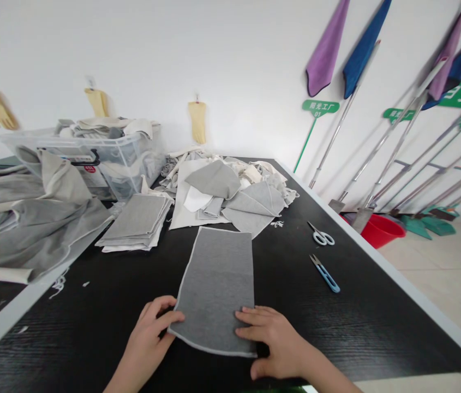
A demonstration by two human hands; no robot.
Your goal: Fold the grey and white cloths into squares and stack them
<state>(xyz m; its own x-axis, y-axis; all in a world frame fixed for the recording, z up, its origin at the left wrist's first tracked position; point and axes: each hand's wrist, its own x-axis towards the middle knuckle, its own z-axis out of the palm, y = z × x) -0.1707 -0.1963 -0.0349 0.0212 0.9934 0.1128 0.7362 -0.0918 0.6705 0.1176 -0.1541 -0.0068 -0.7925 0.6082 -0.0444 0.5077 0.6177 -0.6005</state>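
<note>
A grey rectangular cloth (217, 284) with a pale stitched edge lies on the black table in front of me. At its near left corner, my left hand (150, 333) closes its fingers on the edge, the fingertips on top. My right hand (269, 338) rests with fingers apart on the near right part of the cloth, its thumb off the edge. Beyond the cloth is a loose heap of grey and white cloth pieces (214, 180). A folded stack of grey cloths (134, 218) sits to the left of it.
Scissors (322, 234) and blue thread snips (325, 273) lie on the table (295, 327) at right. A clear plastic bin (127, 164) of cloths stands at back left, behind draped grey fabric (50, 218). Yellow gloves (197, 121) hang on the wall. A red bucket (381, 230) stands beyond the right edge.
</note>
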